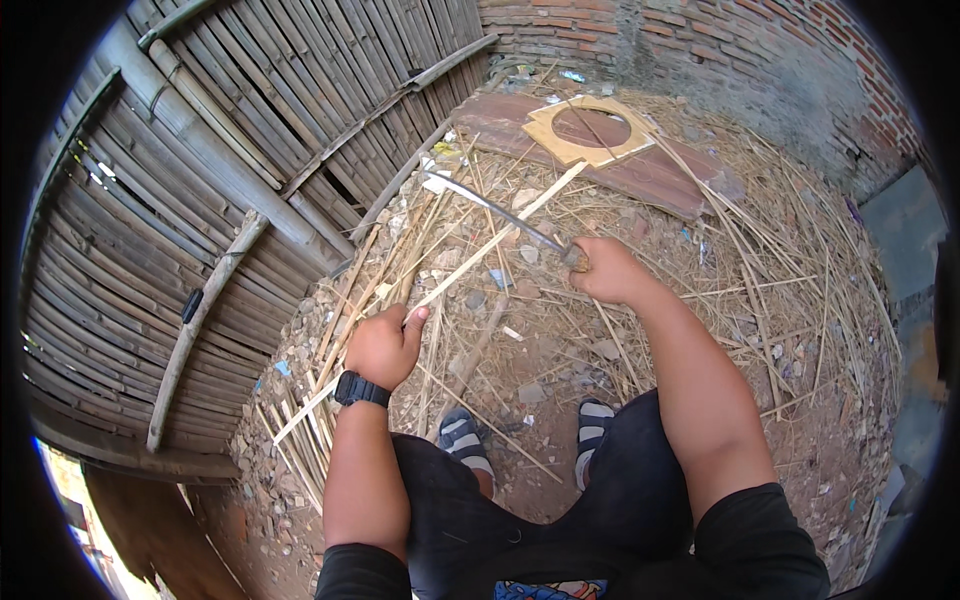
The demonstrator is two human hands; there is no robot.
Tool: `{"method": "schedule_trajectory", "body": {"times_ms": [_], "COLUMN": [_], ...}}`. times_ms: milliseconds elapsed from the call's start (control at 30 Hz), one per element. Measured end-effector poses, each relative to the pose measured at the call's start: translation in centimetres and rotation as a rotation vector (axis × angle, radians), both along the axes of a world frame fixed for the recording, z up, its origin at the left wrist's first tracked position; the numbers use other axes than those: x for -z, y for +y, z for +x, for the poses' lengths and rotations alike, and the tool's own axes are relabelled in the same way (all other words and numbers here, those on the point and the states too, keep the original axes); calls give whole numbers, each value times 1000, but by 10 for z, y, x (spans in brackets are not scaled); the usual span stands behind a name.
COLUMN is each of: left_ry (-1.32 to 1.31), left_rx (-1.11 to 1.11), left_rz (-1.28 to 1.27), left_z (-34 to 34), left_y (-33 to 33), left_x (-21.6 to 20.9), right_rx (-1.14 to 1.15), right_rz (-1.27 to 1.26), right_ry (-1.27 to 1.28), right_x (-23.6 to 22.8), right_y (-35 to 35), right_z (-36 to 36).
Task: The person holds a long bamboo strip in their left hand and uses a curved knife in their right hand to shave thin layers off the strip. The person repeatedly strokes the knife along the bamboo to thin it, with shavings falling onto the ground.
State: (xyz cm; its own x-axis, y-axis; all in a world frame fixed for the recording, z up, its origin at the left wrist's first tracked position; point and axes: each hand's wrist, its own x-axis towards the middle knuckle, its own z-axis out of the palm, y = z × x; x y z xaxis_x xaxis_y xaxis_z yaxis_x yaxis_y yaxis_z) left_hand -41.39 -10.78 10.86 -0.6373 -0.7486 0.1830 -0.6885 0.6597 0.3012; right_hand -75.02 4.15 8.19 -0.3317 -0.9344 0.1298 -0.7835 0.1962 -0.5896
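Fingers (pixel 413 328) around strip (pixel 470 263) and knife (pixel 540 234)

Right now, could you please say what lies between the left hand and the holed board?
The head view shows a pale strip running from the left hand toward the board, a long blade crossing it.

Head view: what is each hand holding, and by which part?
The left hand holds a long, pale, flat bamboo strip below its middle; the right hand holds a long, narrow, grey metal blade by its brownish handle end.
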Motion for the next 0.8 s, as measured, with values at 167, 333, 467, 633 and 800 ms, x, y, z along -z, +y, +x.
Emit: {"method": "schedule_trajectory", "body": {"times_ms": [167,333,467,633,800], "left_ry": [55,34,50,72,107], "left_rx": [40,-31,-27,11,-38], "left_rz": [-30,-79,-48,-55,-63], "left_z": [1,2,0,0,6], "left_y": [5,7,7,7,4], "left_x": [6,-2,0,7,-2], "right_rx": [-138,225,20,-198,159], "right_rz": [200,-36,-50,267,4], "right_ry": [134,-59,42,199,66], "right_x": [-43,-7,-1,-49,-29], "right_y": [2,8,2,3,14], "right_z": [47,-18,5,45,-10]}}
